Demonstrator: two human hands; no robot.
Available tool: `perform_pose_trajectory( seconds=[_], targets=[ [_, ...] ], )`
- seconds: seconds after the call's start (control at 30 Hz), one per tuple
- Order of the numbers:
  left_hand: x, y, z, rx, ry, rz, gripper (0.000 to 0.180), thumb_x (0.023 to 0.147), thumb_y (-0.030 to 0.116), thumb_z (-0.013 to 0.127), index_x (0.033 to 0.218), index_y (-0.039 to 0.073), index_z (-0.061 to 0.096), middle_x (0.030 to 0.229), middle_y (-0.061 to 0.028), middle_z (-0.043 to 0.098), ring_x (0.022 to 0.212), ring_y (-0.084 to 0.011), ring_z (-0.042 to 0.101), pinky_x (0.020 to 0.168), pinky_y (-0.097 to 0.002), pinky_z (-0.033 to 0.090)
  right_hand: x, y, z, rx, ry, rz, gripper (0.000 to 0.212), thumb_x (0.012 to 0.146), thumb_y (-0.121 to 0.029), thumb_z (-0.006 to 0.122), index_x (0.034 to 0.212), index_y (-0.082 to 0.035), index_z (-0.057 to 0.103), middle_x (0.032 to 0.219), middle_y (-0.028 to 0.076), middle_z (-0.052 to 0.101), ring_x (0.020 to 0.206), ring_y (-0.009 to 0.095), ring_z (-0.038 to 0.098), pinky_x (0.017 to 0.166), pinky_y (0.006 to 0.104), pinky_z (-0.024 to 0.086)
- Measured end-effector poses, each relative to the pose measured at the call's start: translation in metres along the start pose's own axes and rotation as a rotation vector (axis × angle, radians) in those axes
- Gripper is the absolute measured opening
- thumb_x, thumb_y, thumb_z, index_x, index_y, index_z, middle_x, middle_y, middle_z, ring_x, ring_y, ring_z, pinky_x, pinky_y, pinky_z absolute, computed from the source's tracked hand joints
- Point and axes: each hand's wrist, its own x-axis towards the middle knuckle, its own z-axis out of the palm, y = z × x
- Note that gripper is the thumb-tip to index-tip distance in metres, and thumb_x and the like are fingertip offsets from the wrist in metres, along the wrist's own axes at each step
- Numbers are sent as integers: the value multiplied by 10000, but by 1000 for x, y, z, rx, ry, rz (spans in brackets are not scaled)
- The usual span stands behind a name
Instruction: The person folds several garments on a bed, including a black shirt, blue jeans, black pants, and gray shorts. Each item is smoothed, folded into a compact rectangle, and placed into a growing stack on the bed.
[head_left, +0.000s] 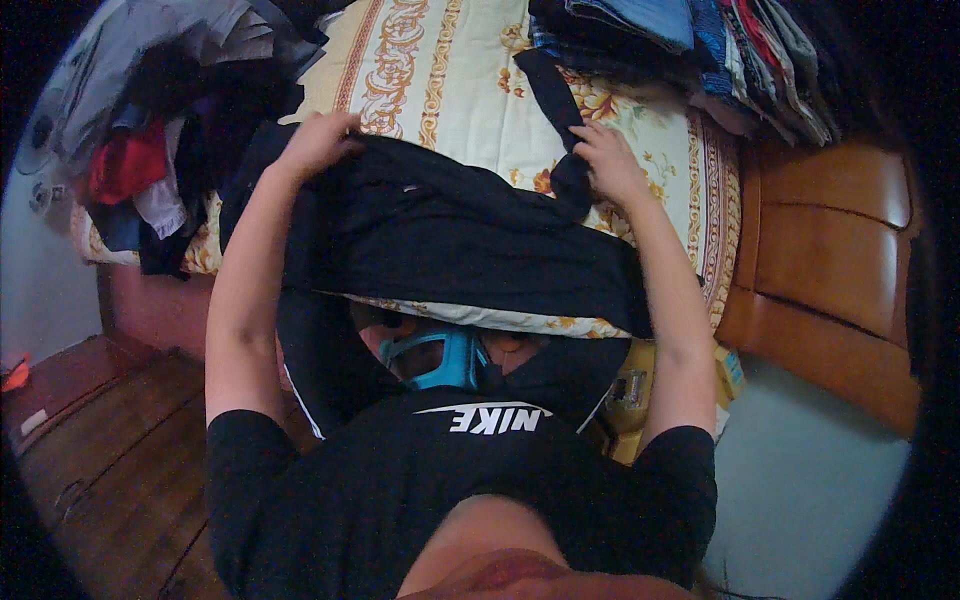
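A black garment (440, 220), which looks like a long-sleeved top, lies spread across the near end of the bed and hangs toward its edge. At its upper left corner my left hand (322, 146) is closed, gripping the cloth by the edge. On the other side my right hand (608, 165) pinches the fabric where a narrow sleeve-like strip (548, 88) runs away over the bedspread. The tips of some fingers are hidden in the dark folds.
Under the garment is a cream bedspread (470, 60) with floral bands. Jumbled clothes (150, 130) pile at the left; folded jeans (640, 22) and a row of folded clothes (770, 70) sit at the far right. A wooden headboard (820, 230) borders the right side. Between my legs is a turquoise object (440, 358).
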Motion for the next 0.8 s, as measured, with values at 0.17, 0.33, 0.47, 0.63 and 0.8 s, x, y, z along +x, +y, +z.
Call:
perform_pose_trajectory(
  seconds=[0.17, 0.33, 0.47, 0.63, 0.8],
  targets=[
    [23, -71, 0, -488, 623, -252, 202, 731, 197, 620, 823, 21, 584, 756, -105, 602, 714, -211, 579, 653, -295, 442, -33, 43, -28, 485, 135, 767, 308, 650, -169, 585, 923, -32, 557, 801, 186, 600, 794, 334, 581, 714, 392, 444],
    [36, -93, 15, -462, 496, -351, 258, 715, 240, 637, 850, 27, 577, 799, -105, 611, 755, -203, 578, 702, -300, 434, -46, 59, -51, 400, -35, 893, 280, 666, -168, 583, 920, -55, 555, 745, 171, 609, 732, 285, 608, 666, 353, 457],
    [46, -94, 28, -281, 412, -403, 349, 729, 341, 631, 954, 79, 578, 860, -156, 622, 856, -281, 593, 741, -355, 427, -82, 103, -46, 534, -72, 849, 305, 657, -114, 565, 950, -42, 611, 756, 167, 618, 745, 259, 611, 682, 329, 458],
    [33, -46, 1, 190, 338, -338, 268, 797, 342, 553, 940, 117, 585, 852, -128, 630, 852, -290, 585, 714, -393, 381, -89, 108, -80, 1075, 158, 967, 281, 724, -41, 506, 982, -10, 612, 834, 64, 627, 749, 127, 572, 667, 263, 446],
    [30, -45, 1, 335, 363, -322, 217, 820, 304, 523, 922, 125, 592, 829, -113, 629, 834, -284, 586, 709, -409, 363, -98, 108, -97, 891, -495, 938, 290, 778, -203, 596, 1009, -27, 599, 866, 65, 622, 806, 156, 572, 717, 289, 449]
  ],
)
